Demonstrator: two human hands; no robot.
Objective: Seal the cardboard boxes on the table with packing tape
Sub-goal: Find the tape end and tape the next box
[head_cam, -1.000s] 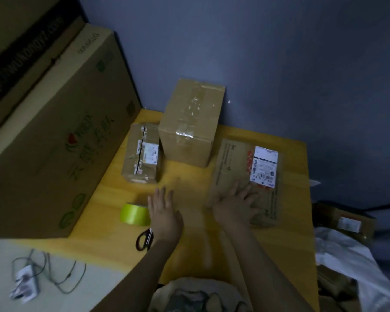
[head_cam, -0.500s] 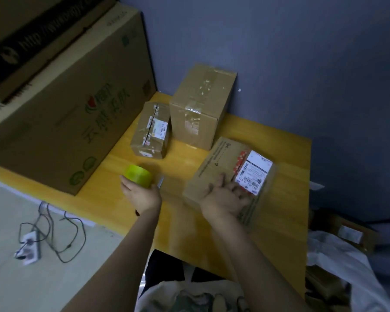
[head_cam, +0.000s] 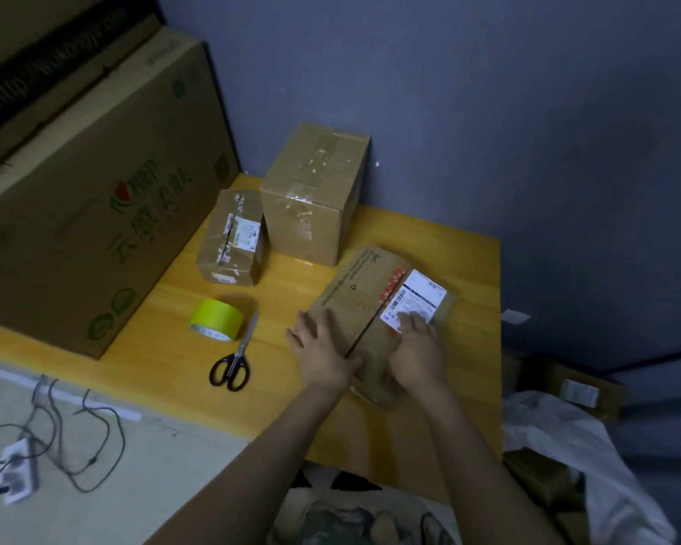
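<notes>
Pressing flat box (head_cam: 354, 304) by table's (head_cam: 449, 238) front edge, left hand (head_cam: 323, 356), right hand (head_cam: 417, 352), fingers (head_cam: 304, 326) straight, scissors (head_cam: 234, 359) apart leftward

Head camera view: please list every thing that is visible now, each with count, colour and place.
flat box: one, brown with white label, table front right
tall box: one, brown, table back
small box: one, brown, left of the tall box
tape roll: one, yellow-green, table front left
scissors: one, black handles, right of the tape roll
table: one, yellow
big carton: one, brown, left of the table
power strip: one, white, floor at left
left hand: one, flat on the flat box's left edge
right hand: one, flat on its label
</notes>
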